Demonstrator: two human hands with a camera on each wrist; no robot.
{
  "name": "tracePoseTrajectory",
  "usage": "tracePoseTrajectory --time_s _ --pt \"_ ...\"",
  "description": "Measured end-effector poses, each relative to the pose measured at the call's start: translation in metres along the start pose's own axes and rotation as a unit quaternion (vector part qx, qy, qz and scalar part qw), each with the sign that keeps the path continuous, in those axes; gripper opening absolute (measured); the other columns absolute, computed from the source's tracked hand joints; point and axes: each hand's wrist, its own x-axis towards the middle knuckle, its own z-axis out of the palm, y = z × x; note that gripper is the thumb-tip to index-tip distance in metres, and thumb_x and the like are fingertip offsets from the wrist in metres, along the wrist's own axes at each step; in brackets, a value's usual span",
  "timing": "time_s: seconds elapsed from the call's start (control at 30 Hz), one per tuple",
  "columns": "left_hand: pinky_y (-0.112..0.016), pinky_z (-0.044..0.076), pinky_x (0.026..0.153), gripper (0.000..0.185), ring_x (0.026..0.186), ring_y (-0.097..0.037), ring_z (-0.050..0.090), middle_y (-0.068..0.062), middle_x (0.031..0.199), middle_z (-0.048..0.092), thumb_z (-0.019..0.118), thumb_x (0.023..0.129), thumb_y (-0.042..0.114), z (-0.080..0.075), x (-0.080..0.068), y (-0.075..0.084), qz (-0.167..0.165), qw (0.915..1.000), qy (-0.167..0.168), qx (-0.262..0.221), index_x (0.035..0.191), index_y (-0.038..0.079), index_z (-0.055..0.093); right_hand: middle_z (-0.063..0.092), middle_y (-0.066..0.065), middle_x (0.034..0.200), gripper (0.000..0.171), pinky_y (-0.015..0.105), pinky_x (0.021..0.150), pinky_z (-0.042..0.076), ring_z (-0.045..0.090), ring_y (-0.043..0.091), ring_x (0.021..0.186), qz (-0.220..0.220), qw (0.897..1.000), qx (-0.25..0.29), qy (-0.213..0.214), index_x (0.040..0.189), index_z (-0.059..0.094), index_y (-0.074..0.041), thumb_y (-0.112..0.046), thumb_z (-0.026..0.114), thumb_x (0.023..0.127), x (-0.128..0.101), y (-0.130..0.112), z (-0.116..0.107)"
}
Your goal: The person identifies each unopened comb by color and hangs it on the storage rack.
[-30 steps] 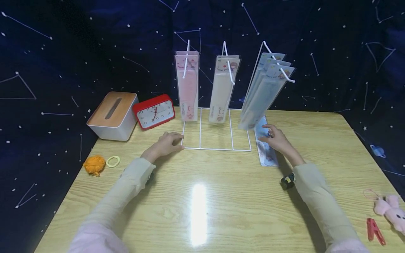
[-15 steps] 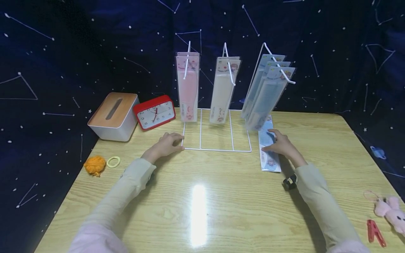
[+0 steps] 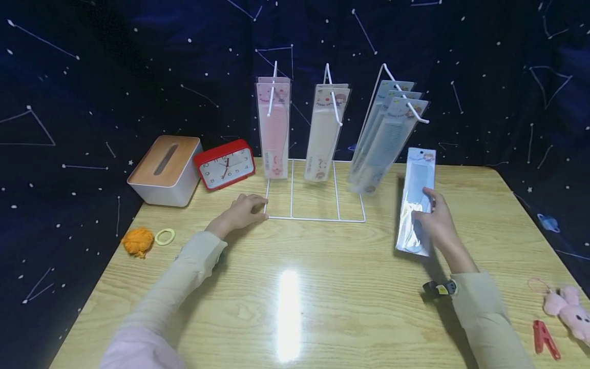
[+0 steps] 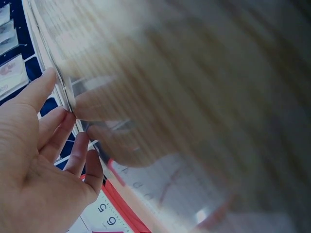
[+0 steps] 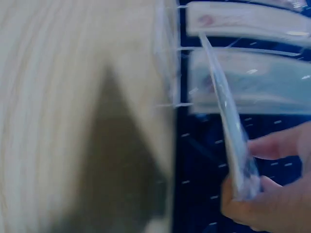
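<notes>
Lifted off the desk [image 3: 322,287], a packaged blue comb [image 3: 416,200] now stands upright in the right hand [image 3: 438,220], fingers pinching it, right of the wire rack [image 3: 315,218]; left hand [image 3: 241,210], fingers relaxed, touches the rack's front-left corner.

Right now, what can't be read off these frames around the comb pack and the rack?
- Head view: print on the blue comb pack too small to read; right hand covers its middle.
- Right wrist view: motion blur smears the table; the pack shows edge-on only.
- Left wrist view: tabletop blurred; red clock cut off by the bottom edge.
- Head view: left hand at the white wire rack; grip or mere touch unclear.
</notes>
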Motion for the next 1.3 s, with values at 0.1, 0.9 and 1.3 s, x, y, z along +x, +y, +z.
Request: tracePoseTrajectory --time_s 0.1,0.9,1.3 --pt "-0.053 0.023 0.11 0.054 0.125 -0.037 0.037 -0.02 0.143 0.043 0.063 0.091 0.028 0.001 0.0 -0.001 -0.001 1.0 -0.002 -0.001 0.136 0.001 0.049 0.04 0.01 0.125 0.072 0.019 0.082 0.043 0.046 0.016 0.107 -0.02 0.994 0.054 0.092 0.15 0.02 -0.007 0.006 0.05 0.086 -0.02 -0.017 -0.004" --pt "-0.055 0.023 0.109 0.056 0.123 -0.035 0.036 -0.017 0.147 0.04 0.062 0.091 0.03 -0.001 0.002 -0.001 -0.025 0.9995 -0.017 -0.007 0.138 0.005 0.048 0.041 0.0 0.123 0.07 0.012 0.078 0.048 0.05 0.011 0.104 -0.213 0.95 0.215 0.073 0.142 0.036 -0.008 0.022 0.044 0.08 -0.079 -0.056 0.027" --pt "-0.054 0.023 0.11 0.055 0.125 -0.035 0.035 -0.017 0.147 0.04 0.062 0.092 0.03 -0.001 0.001 0.0 -0.026 0.9995 -0.017 -0.009 0.138 0.005 0.048 0.039 -0.008 0.114 0.062 0.014 0.079 0.042 0.045 0.008 0.099 -0.23 0.964 0.134 0.03 0.144 0.031 -0.013 0.004 0.056 0.09 -0.014 -0.054 0.025"
